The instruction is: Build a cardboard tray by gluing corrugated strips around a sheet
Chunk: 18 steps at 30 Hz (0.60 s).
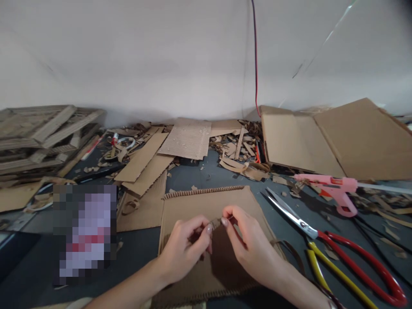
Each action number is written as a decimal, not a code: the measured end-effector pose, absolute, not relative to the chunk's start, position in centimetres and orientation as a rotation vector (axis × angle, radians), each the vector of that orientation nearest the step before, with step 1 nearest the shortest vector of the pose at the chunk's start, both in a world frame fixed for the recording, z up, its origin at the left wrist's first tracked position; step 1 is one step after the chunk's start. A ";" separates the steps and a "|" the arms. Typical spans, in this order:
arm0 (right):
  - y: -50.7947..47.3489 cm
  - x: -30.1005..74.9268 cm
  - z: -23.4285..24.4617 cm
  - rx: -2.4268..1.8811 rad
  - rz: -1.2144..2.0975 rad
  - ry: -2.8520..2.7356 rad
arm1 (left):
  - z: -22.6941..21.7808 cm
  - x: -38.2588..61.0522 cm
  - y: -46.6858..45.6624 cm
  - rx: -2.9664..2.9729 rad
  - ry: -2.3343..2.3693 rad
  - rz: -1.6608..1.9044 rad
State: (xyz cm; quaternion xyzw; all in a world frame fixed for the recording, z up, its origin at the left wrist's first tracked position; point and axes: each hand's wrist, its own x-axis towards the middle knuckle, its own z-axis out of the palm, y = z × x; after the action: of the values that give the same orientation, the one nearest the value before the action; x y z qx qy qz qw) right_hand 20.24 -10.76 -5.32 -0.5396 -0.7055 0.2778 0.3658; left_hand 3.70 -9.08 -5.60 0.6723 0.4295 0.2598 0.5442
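Observation:
My left hand [189,240] and my right hand [246,238] meet above a flat cardboard panel [189,206]. Thumb and forefinger of each are pinched on a small strip of cardboard [216,223], which spans the short gap between the fingertips. Ridged cardboard edging [206,192] runs along the panel's far edge, and a similar ridged edge shows at the near side. A thin curled brown strip [292,253] lies beside my right wrist.
Red-handled scissors [302,225] lie to the right, over a yellow-handled tool [331,274]. Behind them rests a pink glue gun [334,184]. A folded cardboard sheet [296,141] stands at back right; stacked cardboard frames [41,137] fill the left. Scraps [230,150] litter the table's back.

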 end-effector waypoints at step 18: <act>-10.9 20.1 -4.6 -1.243 0.895 -1.686 | -5.7 3.6 -9.1 1.616 0.927 0.575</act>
State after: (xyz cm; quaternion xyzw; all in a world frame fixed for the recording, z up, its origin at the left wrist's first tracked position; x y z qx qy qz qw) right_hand 20.10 -10.85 -4.59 -0.4956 -0.6721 0.3567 0.4188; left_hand 3.58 -9.08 -5.68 0.6861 0.3933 0.2440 0.5612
